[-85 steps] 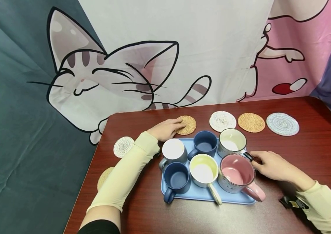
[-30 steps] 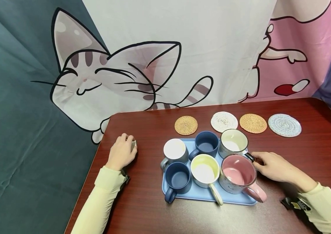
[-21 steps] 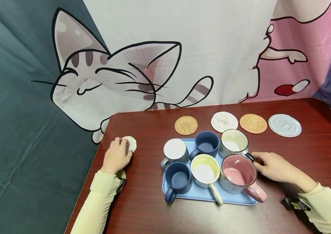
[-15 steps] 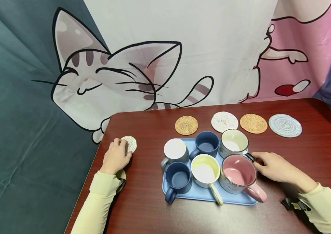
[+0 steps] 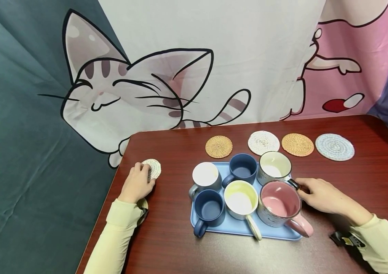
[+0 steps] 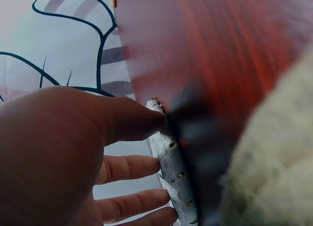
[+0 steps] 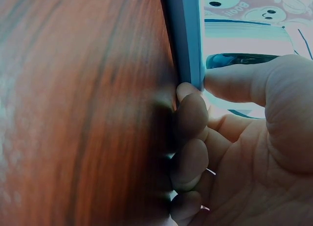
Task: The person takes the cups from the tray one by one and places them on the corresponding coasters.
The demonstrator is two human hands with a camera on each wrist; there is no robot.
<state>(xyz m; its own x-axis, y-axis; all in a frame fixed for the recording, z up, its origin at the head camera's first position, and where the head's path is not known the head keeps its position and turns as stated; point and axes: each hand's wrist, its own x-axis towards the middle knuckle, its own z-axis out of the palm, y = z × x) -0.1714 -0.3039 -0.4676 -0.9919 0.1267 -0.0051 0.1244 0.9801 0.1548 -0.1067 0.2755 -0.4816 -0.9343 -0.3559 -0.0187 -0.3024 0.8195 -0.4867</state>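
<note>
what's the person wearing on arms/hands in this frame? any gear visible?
Both arms wear pale cream-yellow long sleeves reaching the wrists. The left hand and right hand are bare, no gloves. A small black device with a yellowish patch sits at the right wrist; a dark strap shows at the left.

white woven coaster (image 5: 152, 169), seemingly lifted, table's left edge

1. My left hand (image 5: 137, 185) lies out at ten o'clock, thumb and fingers pinching.
2. My right hand (image 5: 320, 196) rests at three o'clock, fingers (image 7: 188, 138) curled, thumb pressing opposite them.
</note>
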